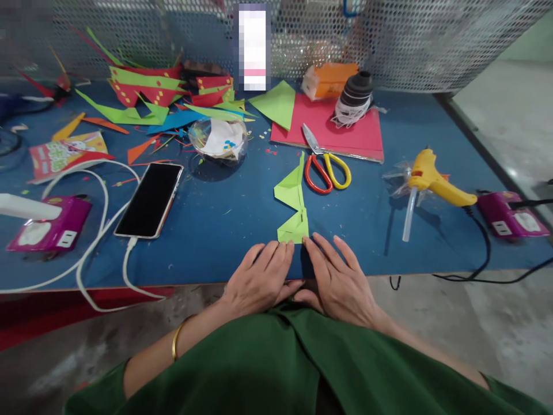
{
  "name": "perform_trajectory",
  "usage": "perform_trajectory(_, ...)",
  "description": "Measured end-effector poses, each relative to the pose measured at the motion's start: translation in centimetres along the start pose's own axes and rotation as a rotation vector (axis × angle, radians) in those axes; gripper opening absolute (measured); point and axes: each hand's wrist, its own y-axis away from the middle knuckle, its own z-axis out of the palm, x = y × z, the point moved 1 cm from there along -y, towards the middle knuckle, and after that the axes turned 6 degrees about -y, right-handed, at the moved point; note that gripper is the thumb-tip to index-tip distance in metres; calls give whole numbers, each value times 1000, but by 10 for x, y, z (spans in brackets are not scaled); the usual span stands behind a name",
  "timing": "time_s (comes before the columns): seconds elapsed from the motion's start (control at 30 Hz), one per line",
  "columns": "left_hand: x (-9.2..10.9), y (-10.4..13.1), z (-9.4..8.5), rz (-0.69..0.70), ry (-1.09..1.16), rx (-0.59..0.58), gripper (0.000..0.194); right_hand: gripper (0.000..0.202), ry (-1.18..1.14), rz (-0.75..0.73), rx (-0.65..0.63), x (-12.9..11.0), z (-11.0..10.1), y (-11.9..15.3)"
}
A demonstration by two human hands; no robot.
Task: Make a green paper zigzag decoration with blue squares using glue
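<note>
A light green folded paper cutout with pointed, notched edges lies on the blue table in front of me. My left hand rests flat at the table's near edge, its fingertips at the near left corner of the cutout. On the other side, my right hand lies with outstretched fingers, the index fingertip at the near right corner. Neither hand grips anything. Just beyond the cutout are scissors with one red and one yellow handle, blades partly apart.
A phone on a white cable and a purple socket box are at left. Paper masks, scraps and a clear bowl sit behind. Red sheets hold a thread cone. A yellow glue gun lies right.
</note>
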Motion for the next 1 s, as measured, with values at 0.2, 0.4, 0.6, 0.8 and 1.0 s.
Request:
perform_trajectory(0.2,-1,-1,-2,9,5,-28,45,76,-70,-29,-37,-6,6,-7)
perform_trajectory(0.4,-1,-1,-1,2,7,-8,52,71,-6,-28,-20,2,-1,-1)
perform_trajectory(0.6,0,-1,-1,-1,2,-11,49,71,-23,15,5,1,-3,-2)
perform_trajectory(0.8,-1,0,-3,25,-10,-39,49,69,-42,-19,-23,-2,9,-4)
perform_trajectory(1.0,0,2,0,-8,3,-32,53,67,-26,-28,-9,-3,13,3)
